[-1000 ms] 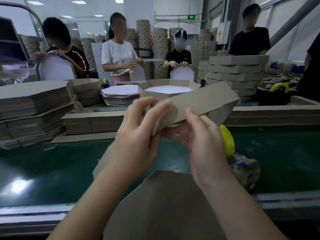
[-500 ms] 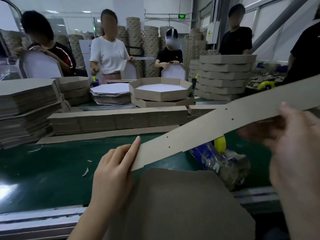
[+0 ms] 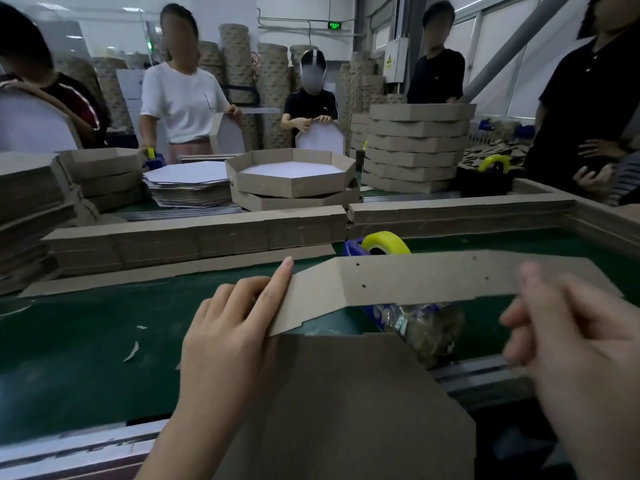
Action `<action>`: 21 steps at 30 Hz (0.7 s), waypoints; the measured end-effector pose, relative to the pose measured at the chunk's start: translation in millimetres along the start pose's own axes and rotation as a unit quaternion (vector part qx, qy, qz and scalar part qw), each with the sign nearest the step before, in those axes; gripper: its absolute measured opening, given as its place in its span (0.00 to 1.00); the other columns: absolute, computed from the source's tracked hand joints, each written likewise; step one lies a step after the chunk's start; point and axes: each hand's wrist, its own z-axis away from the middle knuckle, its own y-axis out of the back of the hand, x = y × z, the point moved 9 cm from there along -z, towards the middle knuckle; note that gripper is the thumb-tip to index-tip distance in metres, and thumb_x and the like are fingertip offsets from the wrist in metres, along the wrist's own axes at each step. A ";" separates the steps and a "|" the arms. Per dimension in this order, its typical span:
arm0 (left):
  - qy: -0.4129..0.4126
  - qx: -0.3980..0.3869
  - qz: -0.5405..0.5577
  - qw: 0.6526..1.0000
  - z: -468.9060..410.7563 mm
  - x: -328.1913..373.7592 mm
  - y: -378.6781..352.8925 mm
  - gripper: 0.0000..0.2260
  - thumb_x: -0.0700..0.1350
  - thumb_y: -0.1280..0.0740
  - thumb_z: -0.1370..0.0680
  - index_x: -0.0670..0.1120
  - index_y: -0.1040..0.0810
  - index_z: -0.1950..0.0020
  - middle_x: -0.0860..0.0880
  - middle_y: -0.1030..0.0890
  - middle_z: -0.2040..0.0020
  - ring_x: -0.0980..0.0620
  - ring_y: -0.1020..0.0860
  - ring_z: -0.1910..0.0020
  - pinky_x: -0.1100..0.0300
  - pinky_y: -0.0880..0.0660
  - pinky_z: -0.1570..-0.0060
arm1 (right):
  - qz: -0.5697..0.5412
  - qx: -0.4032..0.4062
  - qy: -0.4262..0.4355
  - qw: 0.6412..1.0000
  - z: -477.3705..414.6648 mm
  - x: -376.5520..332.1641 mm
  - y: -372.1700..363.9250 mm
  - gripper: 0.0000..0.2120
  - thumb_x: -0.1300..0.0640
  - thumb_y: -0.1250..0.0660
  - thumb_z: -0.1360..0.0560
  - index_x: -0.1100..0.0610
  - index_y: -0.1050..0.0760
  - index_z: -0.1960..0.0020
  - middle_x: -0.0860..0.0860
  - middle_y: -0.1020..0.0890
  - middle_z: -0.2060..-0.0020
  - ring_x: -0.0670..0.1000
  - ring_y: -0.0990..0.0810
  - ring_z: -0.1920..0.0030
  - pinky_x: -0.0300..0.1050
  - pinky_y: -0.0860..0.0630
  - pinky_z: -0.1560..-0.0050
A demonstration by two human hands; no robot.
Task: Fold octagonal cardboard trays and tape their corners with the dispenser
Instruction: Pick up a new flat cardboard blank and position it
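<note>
The person holds a long scored strip (image 3: 415, 278) stretched level between both hands, just above the flat eight-sided base (image 3: 346, 403) that lies at the near edge of the green belt (image 3: 86, 341). The left hand (image 3: 232, 334) pinches the strip's left end, fingers curled behind it and the forefinger laid straight along the top edge. The right hand (image 3: 581, 348) is blurred, but its fingers look curled round the far end. From where I stand, the job in hand is to bend this wall at its scores and bring it round the base. It should go best if each crease is broken sharply, one at a time, with that straight forefinger as the backing edge, so the panels match the base's sides. The notched lower edge ought to face the base. Pulling too hard between the hands could bow or tear the card at the small holes. The dispenser (image 3: 386, 242) sits on the belt just behind the strip, partly hidden by it and within easy reach of the right hand once a corner needs tape. A finished tray (image 3: 291, 188) across the belt shows the shape to aim for.
</note>
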 end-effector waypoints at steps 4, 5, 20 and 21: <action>-0.018 0.013 0.007 1.000 -6.4 14.5 8.7 0.24 0.43 0.42 0.25 0.42 0.29 0.29 0.43 0.20 0.49 0.40 0.22 0.56 0.49 0.25 0.60 | 0.109 -0.027 0.346 0.931 25.3 -77.3 -26.1 0.13 0.47 0.33 0.24 0.56 0.17 0.52 0.50 0.20 0.59 0.50 0.27 0.61 0.44 0.29 0.59; -0.024 0.017 0.006 1.000 -8.6 19.0 11.4 0.24 0.44 0.42 0.24 0.42 0.29 0.29 0.43 0.20 0.49 0.40 0.23 0.56 0.49 0.25 0.60 | 0.143 -0.047 0.367 0.918 26.5 -83.5 -37.7 0.15 0.45 0.31 0.26 0.56 0.17 0.48 0.52 0.20 0.54 0.52 0.27 0.56 0.45 0.31 0.55; -0.075 0.024 0.088 0.993 -16.8 47.2 12.6 0.22 0.47 0.42 0.21 0.44 0.31 0.27 0.45 0.24 0.37 0.43 0.25 0.43 0.52 0.28 0.46 | 0.344 -0.153 0.377 0.846 -6.0 -85.7 -35.1 0.25 0.47 0.24 0.33 0.48 0.21 0.36 0.55 0.24 0.54 0.57 0.25 0.55 0.51 0.31 0.58; -0.075 0.033 0.110 0.991 -17.5 50.7 12.8 0.21 0.48 0.43 0.20 0.44 0.31 0.27 0.45 0.25 0.36 0.44 0.25 0.42 0.54 0.29 0.45 | 0.360 -0.157 0.381 0.837 -7.6 -89.5 -29.9 0.25 0.45 0.25 0.32 0.48 0.21 0.36 0.55 0.23 0.54 0.57 0.26 0.55 0.51 0.32 0.57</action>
